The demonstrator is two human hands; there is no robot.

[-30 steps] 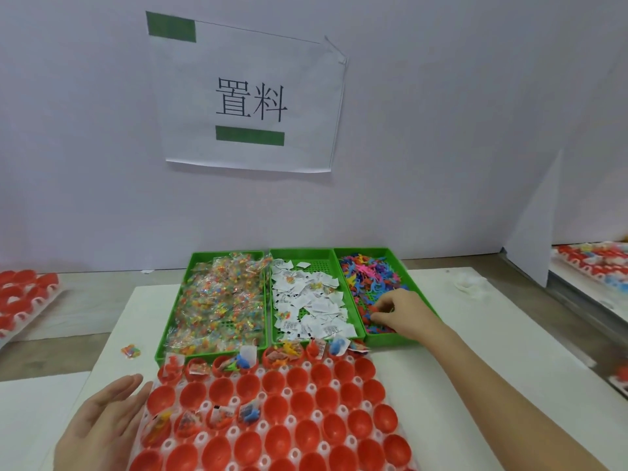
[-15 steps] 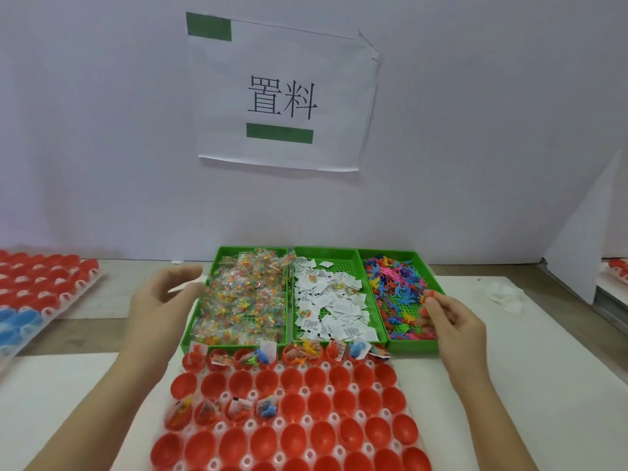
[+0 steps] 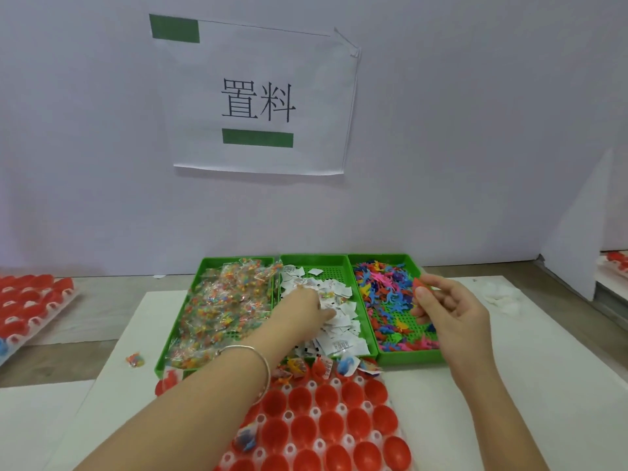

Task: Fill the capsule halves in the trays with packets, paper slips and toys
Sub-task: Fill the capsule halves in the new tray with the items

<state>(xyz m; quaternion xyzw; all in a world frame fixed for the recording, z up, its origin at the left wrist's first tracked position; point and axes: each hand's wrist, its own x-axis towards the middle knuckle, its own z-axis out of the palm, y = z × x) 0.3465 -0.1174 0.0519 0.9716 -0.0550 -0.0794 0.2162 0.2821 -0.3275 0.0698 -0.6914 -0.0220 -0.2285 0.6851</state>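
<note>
On the white table (image 3: 441, 402), green bins (image 3: 314, 258) are kept just behind the red capsule halves (image 3: 326, 394), presumably for short reaches; a red toy (image 3: 420, 285) is pinched by the right hand (image 3: 455, 311) over the toy bin (image 3: 404, 357), while the left hand (image 3: 299, 309) is sunk among paper slips (image 3: 343, 345), grip hidden.

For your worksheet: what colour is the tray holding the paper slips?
Green; the paper-slip tray shows best in the head view.
</note>
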